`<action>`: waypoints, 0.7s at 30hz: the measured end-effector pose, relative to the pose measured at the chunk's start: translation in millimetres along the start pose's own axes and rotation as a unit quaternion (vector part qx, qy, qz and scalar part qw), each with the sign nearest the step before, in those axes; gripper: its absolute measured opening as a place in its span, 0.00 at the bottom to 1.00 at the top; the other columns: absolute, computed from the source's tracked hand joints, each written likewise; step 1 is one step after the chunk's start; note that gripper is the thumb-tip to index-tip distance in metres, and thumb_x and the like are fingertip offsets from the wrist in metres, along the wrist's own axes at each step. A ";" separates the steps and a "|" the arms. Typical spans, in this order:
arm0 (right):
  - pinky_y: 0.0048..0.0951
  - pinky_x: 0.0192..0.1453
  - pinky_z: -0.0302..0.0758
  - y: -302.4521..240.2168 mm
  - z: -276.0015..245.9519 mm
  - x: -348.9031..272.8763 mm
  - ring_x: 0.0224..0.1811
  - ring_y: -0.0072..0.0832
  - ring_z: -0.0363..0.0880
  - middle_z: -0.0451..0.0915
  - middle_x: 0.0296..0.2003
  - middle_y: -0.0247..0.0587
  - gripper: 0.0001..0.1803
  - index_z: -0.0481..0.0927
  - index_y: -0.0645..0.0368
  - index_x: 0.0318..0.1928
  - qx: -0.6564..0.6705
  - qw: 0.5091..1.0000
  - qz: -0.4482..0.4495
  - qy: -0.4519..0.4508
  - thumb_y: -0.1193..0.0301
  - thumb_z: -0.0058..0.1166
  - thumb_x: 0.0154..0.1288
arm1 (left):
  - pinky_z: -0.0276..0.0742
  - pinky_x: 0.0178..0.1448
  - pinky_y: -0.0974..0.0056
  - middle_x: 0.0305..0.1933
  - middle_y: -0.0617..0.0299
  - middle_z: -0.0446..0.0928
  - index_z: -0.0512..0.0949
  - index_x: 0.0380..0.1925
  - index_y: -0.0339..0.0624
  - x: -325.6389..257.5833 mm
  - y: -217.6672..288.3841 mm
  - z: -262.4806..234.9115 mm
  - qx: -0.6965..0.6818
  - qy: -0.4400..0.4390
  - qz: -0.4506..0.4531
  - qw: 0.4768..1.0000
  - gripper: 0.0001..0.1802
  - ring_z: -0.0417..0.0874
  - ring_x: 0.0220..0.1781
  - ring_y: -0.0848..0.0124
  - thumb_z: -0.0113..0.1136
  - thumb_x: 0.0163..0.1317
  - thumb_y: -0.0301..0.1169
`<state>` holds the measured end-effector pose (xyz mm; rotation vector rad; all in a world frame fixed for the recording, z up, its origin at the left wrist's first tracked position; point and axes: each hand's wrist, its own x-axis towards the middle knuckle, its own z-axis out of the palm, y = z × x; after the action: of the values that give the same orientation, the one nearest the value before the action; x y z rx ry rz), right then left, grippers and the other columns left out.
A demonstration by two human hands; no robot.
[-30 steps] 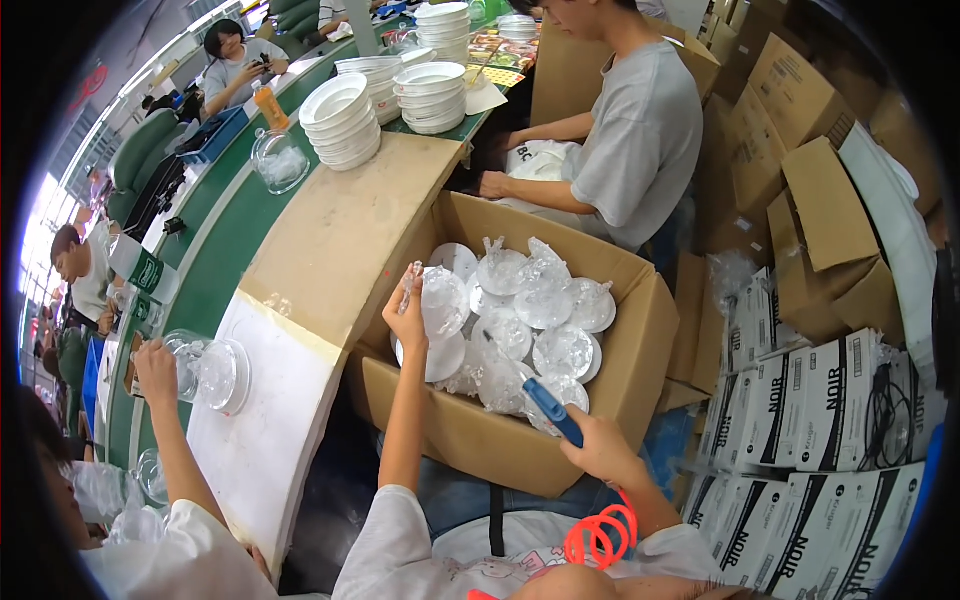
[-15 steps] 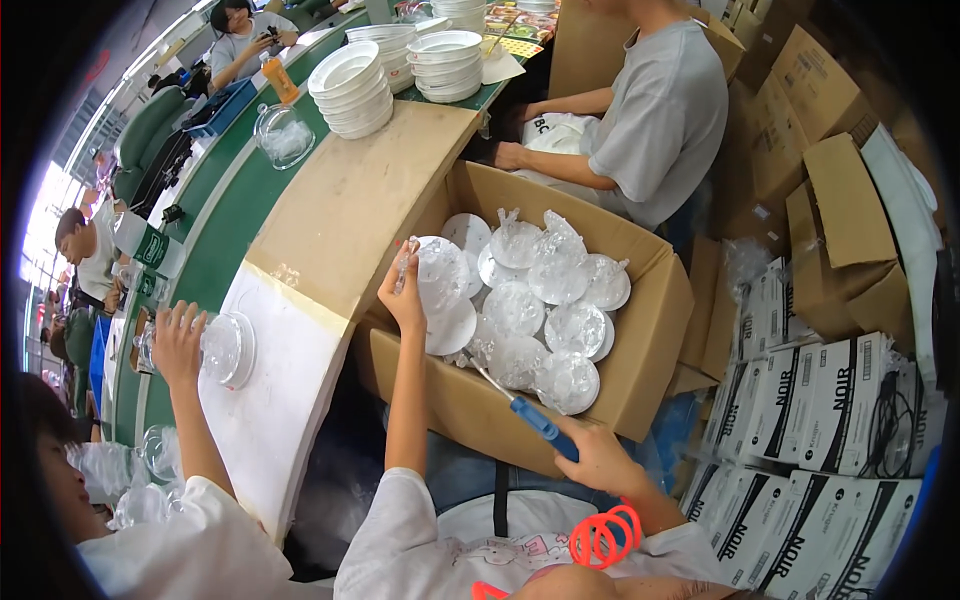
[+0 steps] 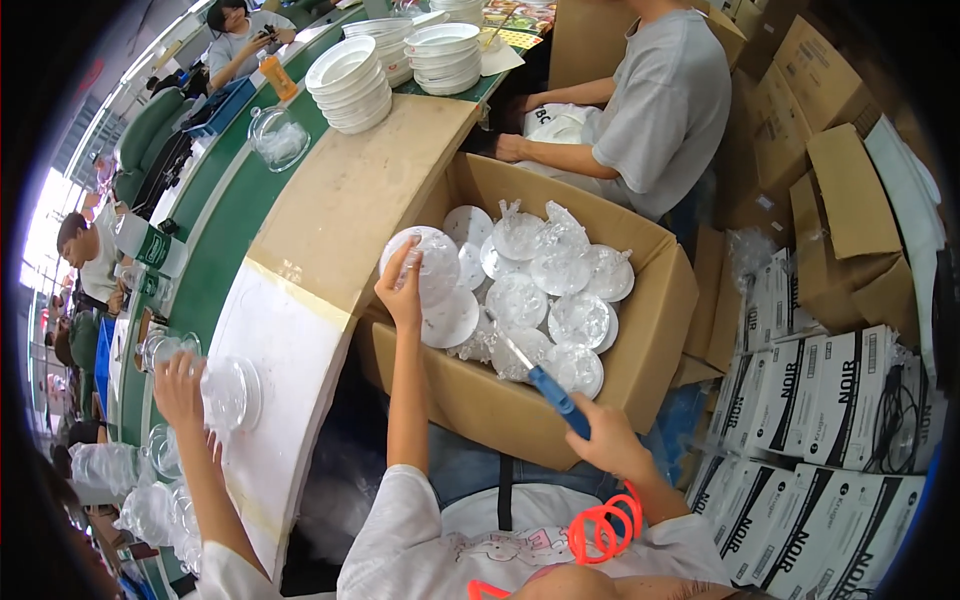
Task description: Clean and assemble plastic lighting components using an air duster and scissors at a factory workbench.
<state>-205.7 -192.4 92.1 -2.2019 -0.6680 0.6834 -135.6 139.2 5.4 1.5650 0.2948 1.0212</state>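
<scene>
Thumb and fingers of my left hand (image 3: 402, 285) are closed on the edge of a clear dome with a round white base (image 3: 436, 262), at the left side of an open cardboard box (image 3: 640, 375). My right hand (image 3: 608, 440) is wrapped round a blue-handled tool (image 3: 555, 397) with a thin metal shaft; its exact kind I cannot tell. The shaft points up and left over the box, its tip above the wrapped pieces. Several similar bagged domes (image 3: 560, 270) lie in the box. An orange-red coil (image 3: 605, 530) is by my right forearm.
Left of me, a co-worker's hand (image 3: 180, 390) is at a clear dome (image 3: 232, 393) on the white-covered table (image 3: 260, 320). White dish stacks (image 3: 350, 85) stand farther back. Another person (image 3: 655, 110) sits beyond the box. Printed cartons (image 3: 790, 480) are stacked at right.
My left fingers have shifted on the dome, which now shows flatter in the hand. The tool's tip has swung up and right, and my right hand has moved slightly up and right.
</scene>
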 end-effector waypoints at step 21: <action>0.32 0.37 0.75 -25.4 -28.3 48.8 0.31 0.38 0.81 0.80 0.27 0.42 0.20 0.69 0.59 0.49 0.140 0.981 -0.098 0.092 0.77 0.52 0.53 | 0.74 0.45 0.60 0.34 0.56 0.76 0.77 0.41 0.41 -77.4 157.3 12.1 -0.053 -0.700 0.248 0.668 0.18 0.77 0.40 0.61 0.56 0.45 0.25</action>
<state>-158.6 -159.6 115.3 -1.8831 -0.6397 0.4367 -225.9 33.7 113.0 1.9046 -1.2988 -0.0644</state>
